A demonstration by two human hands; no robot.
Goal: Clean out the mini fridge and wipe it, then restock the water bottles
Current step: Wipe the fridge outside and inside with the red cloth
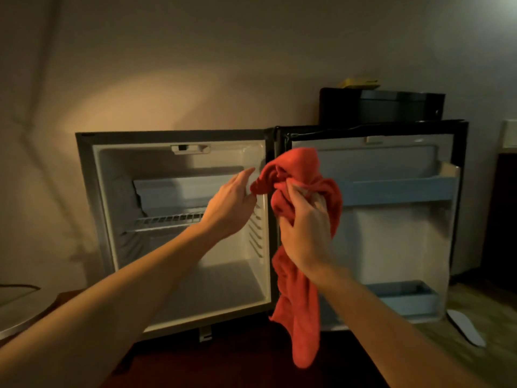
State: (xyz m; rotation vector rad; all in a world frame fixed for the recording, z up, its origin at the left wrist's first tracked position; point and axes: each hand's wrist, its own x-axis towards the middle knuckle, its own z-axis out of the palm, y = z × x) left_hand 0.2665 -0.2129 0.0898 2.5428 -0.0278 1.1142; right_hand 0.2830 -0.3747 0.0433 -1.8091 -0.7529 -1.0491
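- Evidently the wiping step is in hand: the fridge (179, 275) stands open, and no bottles show inside it.
- The right hand (306, 233) is closed around a bunched red cloth (302, 289), whose tail hangs in front of the hinge.
- The left hand (232, 203) pinches a corner of the cloth, its other fingers loosely spread.
- Next, probably: gather the cloth into a pad, then press it against the inner walls and wire shelf (167, 219).

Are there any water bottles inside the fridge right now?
No, the open fridge shows only a bare wire shelf and bare door racks.
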